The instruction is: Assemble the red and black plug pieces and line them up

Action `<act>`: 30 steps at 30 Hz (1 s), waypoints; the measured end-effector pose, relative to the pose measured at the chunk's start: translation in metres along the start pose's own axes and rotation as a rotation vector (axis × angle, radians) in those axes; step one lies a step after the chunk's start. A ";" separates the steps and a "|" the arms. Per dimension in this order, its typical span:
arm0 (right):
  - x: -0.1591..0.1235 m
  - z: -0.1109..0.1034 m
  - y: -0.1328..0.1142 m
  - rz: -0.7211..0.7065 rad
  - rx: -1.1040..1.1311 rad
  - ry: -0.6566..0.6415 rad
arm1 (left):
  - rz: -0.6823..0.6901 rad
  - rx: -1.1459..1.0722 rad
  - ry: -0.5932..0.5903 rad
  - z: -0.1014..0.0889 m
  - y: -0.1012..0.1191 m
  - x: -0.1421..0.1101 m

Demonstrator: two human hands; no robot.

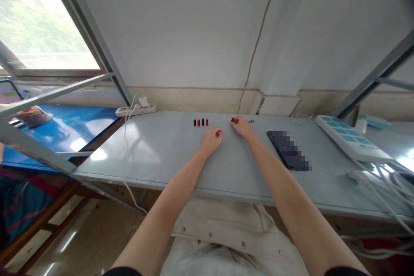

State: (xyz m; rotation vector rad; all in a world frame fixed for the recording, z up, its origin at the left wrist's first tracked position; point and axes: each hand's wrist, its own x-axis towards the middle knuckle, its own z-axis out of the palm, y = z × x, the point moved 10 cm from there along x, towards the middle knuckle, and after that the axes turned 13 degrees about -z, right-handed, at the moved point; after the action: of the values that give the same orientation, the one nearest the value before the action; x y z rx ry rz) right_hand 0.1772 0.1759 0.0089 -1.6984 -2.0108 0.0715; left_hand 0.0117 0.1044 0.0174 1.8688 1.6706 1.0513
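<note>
Four-sided rows aside, several small upright cylinders stand in a short line on the grey table, alternating black and red. My left hand is closed just to the right of and nearer than that line, its fingertips pinched together; whatever is in them is too small to make out. Farther right, my right hand pinches a small red cylinder between thumb and fingers, close to the tabletop. A few tiny dark pieces lie just beyond my right wrist.
A dark phone lies right of my right forearm. A white power strip with a plug and trailing cable sits at the back left. A large white socket block and cables are on the right. Another person's arm shows at the blue table.
</note>
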 end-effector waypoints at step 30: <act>0.016 0.007 -0.002 -0.043 -0.067 -0.228 | 0.019 0.097 -0.038 0.004 0.003 -0.002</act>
State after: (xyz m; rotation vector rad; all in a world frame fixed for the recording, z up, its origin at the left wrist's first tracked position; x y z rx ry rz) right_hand 0.1712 0.1921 0.0082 -1.7553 -2.2366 0.1936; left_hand 0.0168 0.1027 0.0160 1.9568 1.7133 0.9511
